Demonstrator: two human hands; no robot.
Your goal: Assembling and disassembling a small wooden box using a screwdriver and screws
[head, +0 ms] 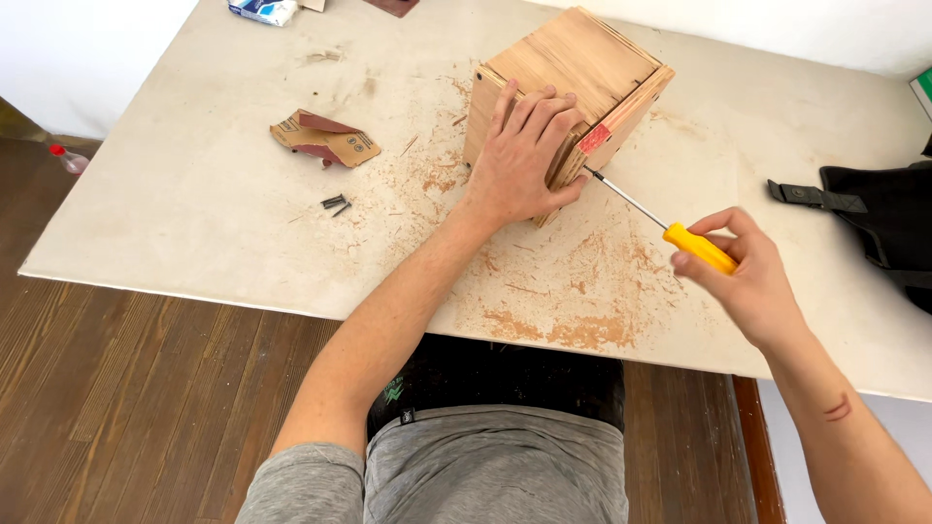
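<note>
Lap and floor: grey shirt (485, 471) and dark waistband are sitting closest to the head camera, with brown floorboards (126, 388) showing to the left.
Right hand (748, 277): it is curling around the yellow handle of a screwdriver (670, 228), thumb and fingers closed on it, holding the shaft level so the tip is meeting the box edge just below the red patch.
Left hand (524, 155): it is lying flat, fingers spread and pressing down on the near corner of the wooden box (573, 73), seemingly to be keeping it from sliding under the tool's push.
Box position: it is resting on the pale table (194, 194), toward the far middle, turned cornerwise to the person.
Box look: light plywood panels, layered edges showing, 1 small dark hole on the left face.
Nearby: reddish sawdust (573, 325) is spreading around the box; folded sandpaper (325, 138) and 2 dark screws (336, 204) are lying well apart to the left; a black bag (888, 218) is sitting at the right edge.
</note>
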